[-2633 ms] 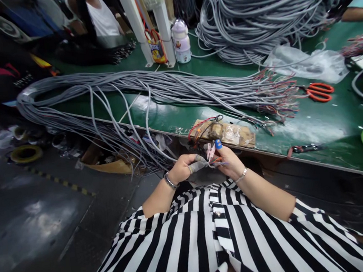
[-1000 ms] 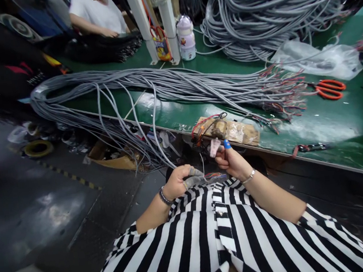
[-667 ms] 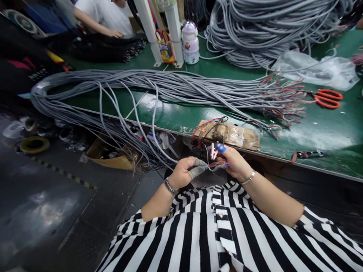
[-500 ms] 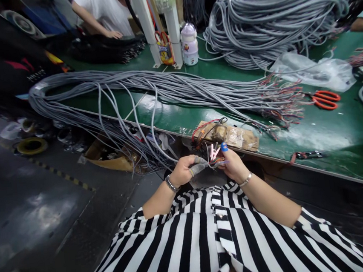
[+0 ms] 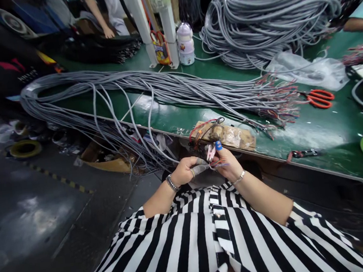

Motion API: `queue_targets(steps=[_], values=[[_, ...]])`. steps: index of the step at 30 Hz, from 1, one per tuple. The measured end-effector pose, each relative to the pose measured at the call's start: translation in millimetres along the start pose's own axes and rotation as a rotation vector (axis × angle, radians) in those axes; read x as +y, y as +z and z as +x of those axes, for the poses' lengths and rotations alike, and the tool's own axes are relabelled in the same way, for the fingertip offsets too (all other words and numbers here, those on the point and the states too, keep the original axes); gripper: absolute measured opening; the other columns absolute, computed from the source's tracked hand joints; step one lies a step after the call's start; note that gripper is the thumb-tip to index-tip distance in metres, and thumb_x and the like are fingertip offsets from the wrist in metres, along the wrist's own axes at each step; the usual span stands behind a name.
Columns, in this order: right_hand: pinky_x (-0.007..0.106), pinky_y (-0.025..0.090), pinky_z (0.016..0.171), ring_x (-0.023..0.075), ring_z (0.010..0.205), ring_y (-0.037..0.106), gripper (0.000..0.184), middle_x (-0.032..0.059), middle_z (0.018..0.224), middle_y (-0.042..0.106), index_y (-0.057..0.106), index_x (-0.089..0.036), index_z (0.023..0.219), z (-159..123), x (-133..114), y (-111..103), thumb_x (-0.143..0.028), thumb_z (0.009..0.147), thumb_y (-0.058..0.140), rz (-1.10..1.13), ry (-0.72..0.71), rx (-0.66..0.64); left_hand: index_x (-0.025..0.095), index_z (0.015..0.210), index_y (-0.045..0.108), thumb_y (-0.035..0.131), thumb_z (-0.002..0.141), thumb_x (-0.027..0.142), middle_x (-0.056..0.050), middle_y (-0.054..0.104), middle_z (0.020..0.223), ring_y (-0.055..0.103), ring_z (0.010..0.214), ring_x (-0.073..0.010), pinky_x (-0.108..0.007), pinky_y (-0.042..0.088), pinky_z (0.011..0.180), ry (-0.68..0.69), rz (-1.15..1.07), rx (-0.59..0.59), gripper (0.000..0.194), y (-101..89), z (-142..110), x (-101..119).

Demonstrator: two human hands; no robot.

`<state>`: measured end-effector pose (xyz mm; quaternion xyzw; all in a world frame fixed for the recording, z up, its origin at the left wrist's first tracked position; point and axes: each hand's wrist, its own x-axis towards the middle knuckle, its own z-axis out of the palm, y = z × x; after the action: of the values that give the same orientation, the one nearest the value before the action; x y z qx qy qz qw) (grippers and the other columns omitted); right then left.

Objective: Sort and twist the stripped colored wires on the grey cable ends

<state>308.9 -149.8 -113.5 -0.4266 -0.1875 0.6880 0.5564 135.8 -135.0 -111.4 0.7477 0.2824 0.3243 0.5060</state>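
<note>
My left hand (image 5: 185, 171), with grey coverings on thumb and finger, pinches a grey cable (image 5: 170, 159) near its stripped end. Thin coloured wires (image 5: 219, 163) fan out from that end towards my right hand (image 5: 230, 165). My right hand is closed round the wires, its thumb in a blue finger cot. A small pink-and-white clip (image 5: 210, 152) stands at the right thumb, just above the wires; whether the fingers grip it I cannot tell. Behind the hands, a taped cardboard-brown block (image 5: 237, 138) with red and black leads lies at the bench edge.
A long bundle of grey cables (image 5: 177, 87) crosses the green bench (image 5: 336, 138). Orange-handled scissors (image 5: 321, 98), a plastic bag (image 5: 310, 70), a lilac bottle (image 5: 186, 44) and a big cable coil (image 5: 279, 15) lie around it. Across the bench is another person's arm (image 5: 96, 11).
The view has shifted slightly, moving the bench things a little left. My right fingers and thumb have drawn in closer at the clip and wires. The person opposite has moved.
</note>
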Motion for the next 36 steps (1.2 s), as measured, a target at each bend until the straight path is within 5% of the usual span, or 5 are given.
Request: queue_targets(steps=[10, 15, 23, 31, 36], values=[[0.020, 0.008, 0.036, 0.0043, 0.039, 0.013, 0.061, -0.0082, 0.046, 0.033, 0.056, -0.018, 0.070, -14.5, 4.0, -19.2, -0.079, 0.069, 0.056, -0.170, 0.016, -0.179, 0.013, 0.083, 0.072, 0.056, 0.090, 0.042, -0.008, 0.068, 0.070, 0.061, 0.065, -0.0135, -0.024, 0.048, 0.066, 0.165, 0.107, -0.086, 0.034, -6.3, -35.0, 14.2], [0.021, 0.010, 0.039, 0.0037, 0.041, 0.017, 0.058, -0.0013, 0.057, 0.051, 0.062, -0.015, 0.074, -33.1, -1.5, -35.2, -0.073, 0.073, 0.057, -0.351, -0.033, -0.238, 0.015, 0.087, 0.071, 0.055, 0.091, 0.039, -0.006, 0.069, 0.070, 0.060, 0.065, -0.0132, -0.025, 0.046, 0.066, 0.195, 0.247, -0.017, 0.030, -9.5, -57.3, 15.5], [0.025, 0.040, 0.058, 0.0122, 0.060, 0.049, 0.031, 0.0008, 0.065, 0.061, 0.067, -0.016, 0.070, -61.3, -21.6, -26.0, -0.045, 0.075, 0.071, -0.825, -0.199, -0.410, 0.016, 0.091, 0.070, 0.056, 0.090, 0.033, -0.005, 0.069, 0.073, 0.062, 0.069, -0.0141, -0.026, 0.046, 0.069, 0.169, 0.434, -0.046, 0.022, -8.7, -61.3, 13.3], [0.020, 0.027, 0.043, 0.0053, 0.044, 0.033, 0.043, -0.0048, 0.050, 0.049, 0.056, -0.017, 0.061, -65.0, -7.5, -26.7, -0.054, 0.063, 0.077, -0.535, 0.050, -0.208, 0.017, 0.096, 0.068, 0.067, 0.082, 0.025, -0.007, 0.066, 0.088, 0.063, 0.078, -0.0142, -0.026, 0.052, 0.070, 0.389, 0.648, 0.383, 0.017, -2.8, -62.2, 12.9], [0.020, 0.027, 0.044, 0.0051, 0.047, 0.036, 0.043, -0.0022, 0.055, 0.055, 0.061, -0.014, 0.065, -74.6, -8.3, -20.3, -0.054, 0.063, 0.078, -0.512, 0.106, -0.372, 0.016, 0.091, 0.071, 0.062, 0.086, 0.031, -0.009, 0.070, 0.087, 0.065, 0.078, -0.0166, -0.028, 0.052, 0.072, 0.333, 0.684, 0.301, 0.019, -4.0, -49.0, 15.4]])
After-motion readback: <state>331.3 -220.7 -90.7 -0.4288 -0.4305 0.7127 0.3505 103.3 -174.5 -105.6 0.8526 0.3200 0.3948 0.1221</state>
